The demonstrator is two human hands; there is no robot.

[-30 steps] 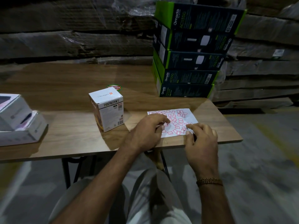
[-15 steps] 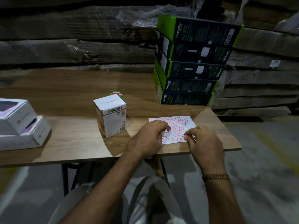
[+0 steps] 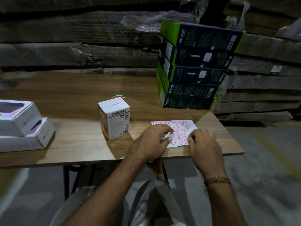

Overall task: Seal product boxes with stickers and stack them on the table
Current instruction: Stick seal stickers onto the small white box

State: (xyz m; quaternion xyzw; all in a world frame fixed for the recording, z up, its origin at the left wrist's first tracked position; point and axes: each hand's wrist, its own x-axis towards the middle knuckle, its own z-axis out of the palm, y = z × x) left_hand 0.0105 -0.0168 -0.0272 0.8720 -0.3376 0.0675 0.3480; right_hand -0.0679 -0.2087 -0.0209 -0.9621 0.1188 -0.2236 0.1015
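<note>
Sticker sheet (image 3: pixel 175 130) lies flat near the front right corner of the wooden table (image 3: pixel 73 144), right under both hands. Left hand (image 3: pixel 152 142) rests on its left part with fingers curled, fingertips touching the paper; right hand (image 3: pixel 204 144) has its fingertips bunched at the sheet's right edge, can't tell if it's got a sticker pinched. Small white Portronics box (image 3: pixel 114 120) stands upright just left of the left hand, not touching it. Compared to half a second back, both hands sit pretty much the same, only the view shifted a bit. Count: one sheet, one small box, five dark green Omada boxes (image 3: pixel 193 74) stacked behind, two white boxes (image 3: pixel 21 126) stacked far left.
</note>
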